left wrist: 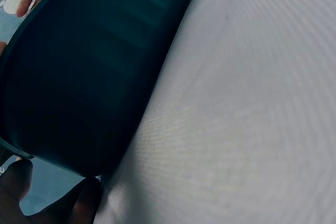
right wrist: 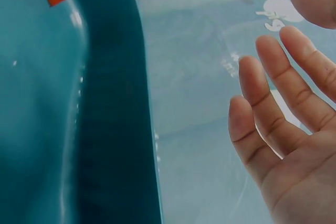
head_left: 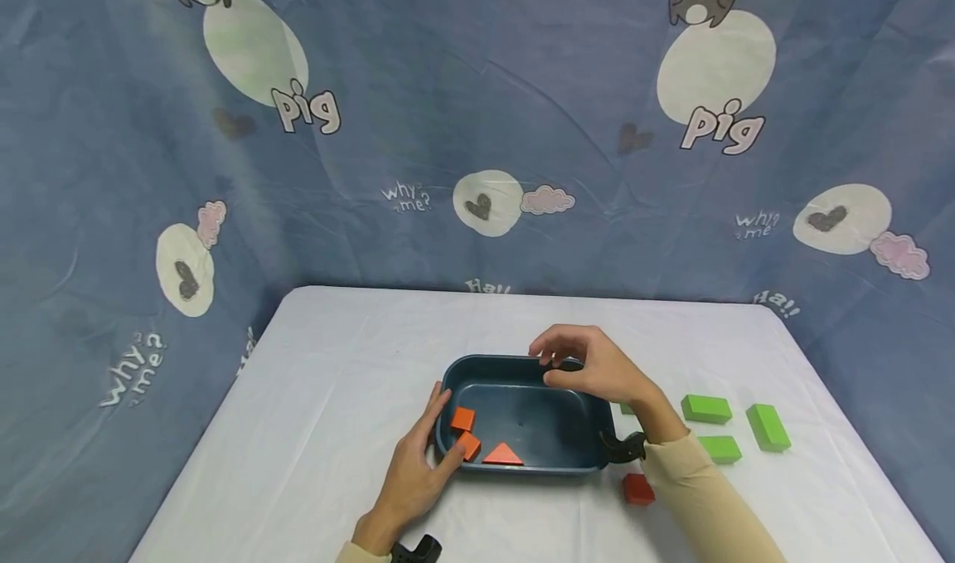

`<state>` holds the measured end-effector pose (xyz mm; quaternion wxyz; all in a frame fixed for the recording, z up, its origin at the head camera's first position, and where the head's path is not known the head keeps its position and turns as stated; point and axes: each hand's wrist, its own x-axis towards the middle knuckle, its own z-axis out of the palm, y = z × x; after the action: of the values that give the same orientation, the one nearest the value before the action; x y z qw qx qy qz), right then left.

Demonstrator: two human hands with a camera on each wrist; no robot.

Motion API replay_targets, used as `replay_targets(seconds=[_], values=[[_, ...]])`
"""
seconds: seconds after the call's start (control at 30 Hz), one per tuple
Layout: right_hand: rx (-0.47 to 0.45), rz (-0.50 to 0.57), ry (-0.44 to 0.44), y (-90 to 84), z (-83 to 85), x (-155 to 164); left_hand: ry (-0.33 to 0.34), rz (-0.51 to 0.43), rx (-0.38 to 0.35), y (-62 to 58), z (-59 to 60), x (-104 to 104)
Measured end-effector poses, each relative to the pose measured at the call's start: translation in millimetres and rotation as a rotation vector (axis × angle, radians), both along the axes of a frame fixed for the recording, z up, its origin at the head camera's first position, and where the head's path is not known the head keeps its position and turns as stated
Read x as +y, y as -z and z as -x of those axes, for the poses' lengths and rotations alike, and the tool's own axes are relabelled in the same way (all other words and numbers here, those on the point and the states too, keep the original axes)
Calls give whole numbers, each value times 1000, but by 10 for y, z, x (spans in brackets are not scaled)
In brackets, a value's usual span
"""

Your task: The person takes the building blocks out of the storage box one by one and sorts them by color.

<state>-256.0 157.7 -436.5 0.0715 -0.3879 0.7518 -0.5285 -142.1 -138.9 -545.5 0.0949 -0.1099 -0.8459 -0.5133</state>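
The dark tub (head_left: 522, 418) sits near the middle of the white table (head_left: 313, 397), its long axis running left to right. The left hand (head_left: 418, 468) rests flat against its left end, fingers straight. The right hand (head_left: 589, 364) hovers over the far rim, fingers loosely spread, holding nothing. Three orange blocks (head_left: 477, 445) lie inside.

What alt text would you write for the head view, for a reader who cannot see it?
A person's left hand rests against the left end of a dark teal bin holding three orange blocks, while the right hand hovers over its far rim. Green blocks and a red block lie to the right on the white table.
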Motion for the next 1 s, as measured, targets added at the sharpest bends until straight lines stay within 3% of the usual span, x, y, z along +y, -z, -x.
replay_targets(seconds=[0.33,0.87,1.0], values=[[-42,-21,-74,54,114,-334,15,-14,30,11,1,-30],[-121,-34,-152,242,150,-619,22,-19,32,8,3,-39],[-120,-50,-165,218,108,-680,17,-15,16,7,0,-38]])
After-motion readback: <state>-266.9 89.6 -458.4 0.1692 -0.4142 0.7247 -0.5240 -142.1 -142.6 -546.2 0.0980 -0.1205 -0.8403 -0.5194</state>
